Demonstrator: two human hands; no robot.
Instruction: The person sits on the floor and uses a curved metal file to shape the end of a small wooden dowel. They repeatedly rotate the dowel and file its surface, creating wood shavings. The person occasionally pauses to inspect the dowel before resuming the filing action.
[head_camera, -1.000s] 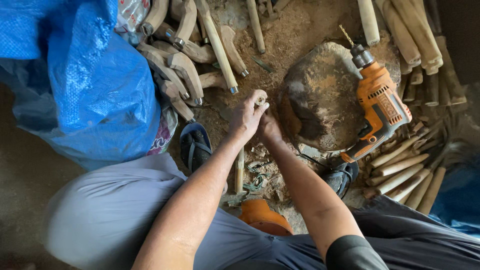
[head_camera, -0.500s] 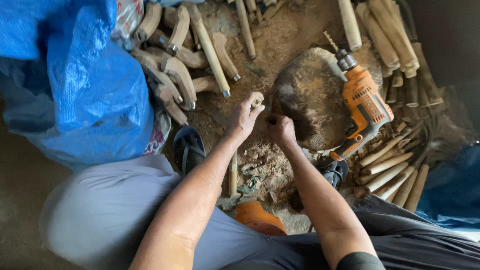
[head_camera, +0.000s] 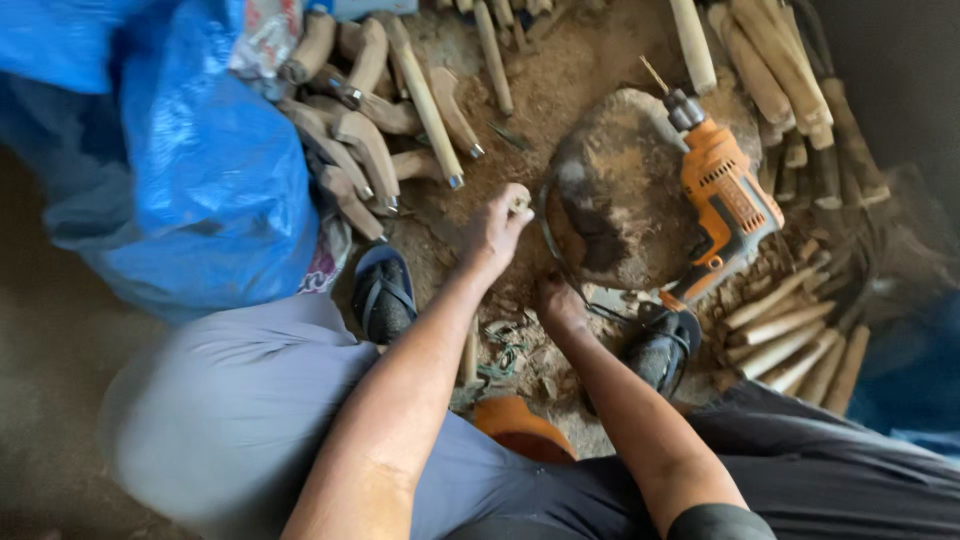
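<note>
The left hand (head_camera: 492, 232) had its fingers closed on a small pale wooden piece (head_camera: 519, 202), raised just beside the round wooden block (head_camera: 615, 195). The right hand (head_camera: 556, 303) reached down among the shavings (head_camera: 510, 345); its grip could not be told. An orange drill (head_camera: 722, 205) lay on the block.

left hand (head_camera: 495, 235): closed round a small pale wooden piece (head_camera: 519, 200); only its tip shows, shape cannot be told.
right hand (head_camera: 558, 305): fingers curl down at the wooden block's (head_camera: 625, 195) edge; whether they hold anything cannot be told.
orange drill (head_camera: 725, 205): grip end is hidden behind the block's rim.
blue tarp (head_camera: 170, 150): cut off by the top and left edges; covers whatever lies beneath.
wooden handles (head_camera: 780, 70): upper ends run past the top edge.
orange object (head_camera: 520, 428): mostly hidden between the legs, kind unclear.
</note>
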